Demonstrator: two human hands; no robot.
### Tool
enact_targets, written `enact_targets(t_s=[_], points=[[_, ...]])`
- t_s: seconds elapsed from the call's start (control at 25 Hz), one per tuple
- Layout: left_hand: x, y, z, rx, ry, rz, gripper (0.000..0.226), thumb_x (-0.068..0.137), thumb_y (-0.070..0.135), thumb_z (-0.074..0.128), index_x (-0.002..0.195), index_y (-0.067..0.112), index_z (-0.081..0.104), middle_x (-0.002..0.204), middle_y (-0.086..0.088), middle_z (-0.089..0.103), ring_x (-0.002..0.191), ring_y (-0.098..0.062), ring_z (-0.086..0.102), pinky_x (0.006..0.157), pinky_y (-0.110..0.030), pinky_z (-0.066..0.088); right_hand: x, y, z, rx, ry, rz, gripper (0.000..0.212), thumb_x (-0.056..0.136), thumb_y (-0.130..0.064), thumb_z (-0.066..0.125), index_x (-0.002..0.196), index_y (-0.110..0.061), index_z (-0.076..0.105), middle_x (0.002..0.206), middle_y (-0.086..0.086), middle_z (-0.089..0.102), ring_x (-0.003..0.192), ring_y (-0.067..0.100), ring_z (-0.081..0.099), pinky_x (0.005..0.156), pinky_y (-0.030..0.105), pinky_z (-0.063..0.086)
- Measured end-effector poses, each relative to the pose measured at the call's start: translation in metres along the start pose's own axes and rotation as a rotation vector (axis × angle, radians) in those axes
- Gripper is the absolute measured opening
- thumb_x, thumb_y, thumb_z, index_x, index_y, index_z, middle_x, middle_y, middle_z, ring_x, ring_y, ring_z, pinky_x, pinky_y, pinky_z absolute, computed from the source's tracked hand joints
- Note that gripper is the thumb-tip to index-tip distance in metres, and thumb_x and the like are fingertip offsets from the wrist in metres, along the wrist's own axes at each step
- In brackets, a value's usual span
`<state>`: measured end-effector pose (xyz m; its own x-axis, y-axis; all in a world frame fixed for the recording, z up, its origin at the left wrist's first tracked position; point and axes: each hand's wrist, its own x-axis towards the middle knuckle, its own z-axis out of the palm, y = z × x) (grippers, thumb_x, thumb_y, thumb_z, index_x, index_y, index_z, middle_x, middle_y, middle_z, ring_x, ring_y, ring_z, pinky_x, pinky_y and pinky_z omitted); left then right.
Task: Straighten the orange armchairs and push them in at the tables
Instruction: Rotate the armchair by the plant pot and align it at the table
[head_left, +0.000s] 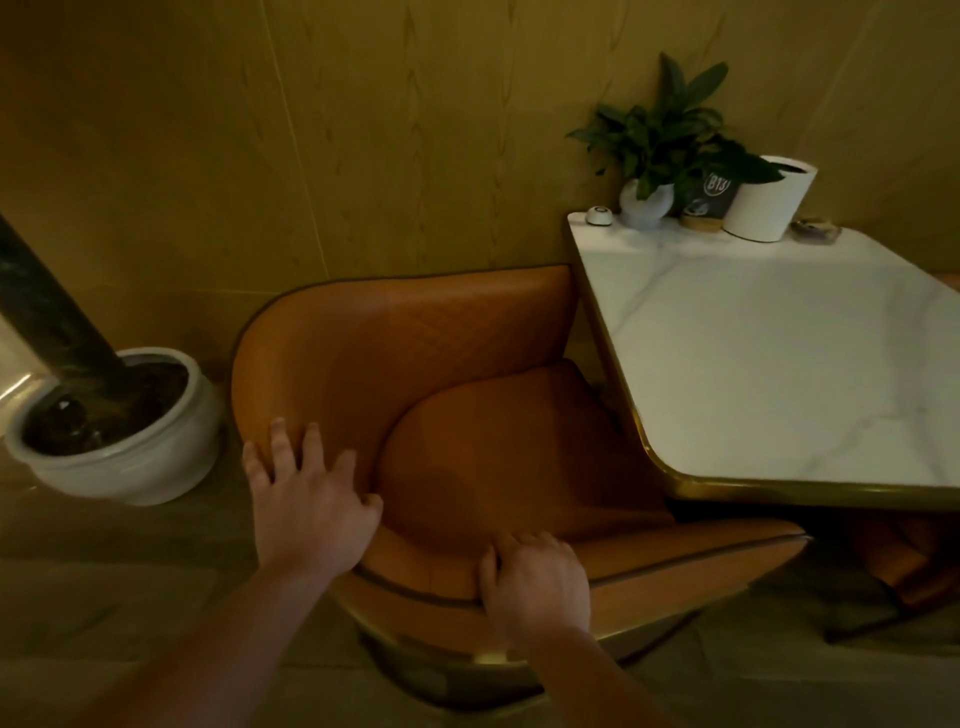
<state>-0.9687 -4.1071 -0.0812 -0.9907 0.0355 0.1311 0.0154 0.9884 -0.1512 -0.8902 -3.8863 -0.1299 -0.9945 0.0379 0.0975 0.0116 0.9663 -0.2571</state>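
Both bare arms reach forward and down. The left hand (311, 493) lies flat with its fingers spread wide on the rim of the armchair (415, 332). The right hand (535, 577) is near it, fingers curled over the rim, gripping it.

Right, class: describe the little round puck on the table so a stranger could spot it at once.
Find the white marble table with the gold rim and look along its far edge by the wall. The puck sits at the left end of that row, beside the potted plant. Its neighbours stand tall; it is a small flat white disc with a dark centre.
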Motion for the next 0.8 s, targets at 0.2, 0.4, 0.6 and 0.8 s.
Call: enact_targets(t_s=[0.2, 0.4, 0.6, 0.8], points=[[0.053, -0.014, 0.007, -0.018, 0.003, 0.023, 0.061, 0.081, 0.069, 0.035, 0.131, 0.040, 0.055, 0.159, -0.011, 0.031, 0.148, -0.044, 0.005, 0.117, -0.066, 0.006, 0.042, -0.020, 0.006, 0.007, 0.027, 0.048, 0.041, 0.094, -0.046, 0.026, 0.084, -0.028, 0.062, 0.081, -0.009, 0.064, 0.076, 0.012, 0.053, 0.077, 0.032, 0.047], [0.096, -0.021, 0.013, -0.035, 0.003, 0.055, 0.061, 0.082, 0.069, 0.037, 0.134, 0.041, 0.052, 0.161, -0.010, 0.028, 0.148, -0.045, 0.003, 0.117, -0.066, 0.004, 0.079, -0.032, 0.012, -0.003, 0.021, 0.091, 0.040, 0.094, -0.046, 0.028, 0.088, -0.028, 0.063, 0.082, -0.009, 0.065, 0.077, 0.012, 0.054, 0.076, 0.031, 0.046], [0.125, -0.024, 0.013, -0.028, -0.001, 0.079, 0.060, 0.082, 0.068, 0.037, 0.131, 0.040, 0.055, 0.160, -0.010, 0.031, 0.148, -0.046, 0.006, 0.116, -0.067, 0.006, 0.104, -0.037, 0.012, 0.000, 0.037, 0.107, 0.037, 0.095, -0.045, 0.030, 0.094, -0.029, 0.063, 0.088, -0.010, 0.065, 0.083, 0.012, 0.056, 0.077, 0.029, 0.044], [0.148, -0.024, 0.016, -0.033, 0.005, 0.105, 0.055, 0.081, 0.065, 0.042, 0.126, 0.039, 0.059, 0.158, -0.010, 0.035, 0.147, -0.046, 0.009, 0.115, -0.067, 0.009, 0.128, -0.036, 0.019, -0.010, 0.062, 0.109, 0.042, 0.092, -0.047, 0.026, 0.092, -0.029, 0.064, 0.085, -0.011, 0.065, 0.080, 0.014, 0.056, 0.073, 0.031, 0.046]])
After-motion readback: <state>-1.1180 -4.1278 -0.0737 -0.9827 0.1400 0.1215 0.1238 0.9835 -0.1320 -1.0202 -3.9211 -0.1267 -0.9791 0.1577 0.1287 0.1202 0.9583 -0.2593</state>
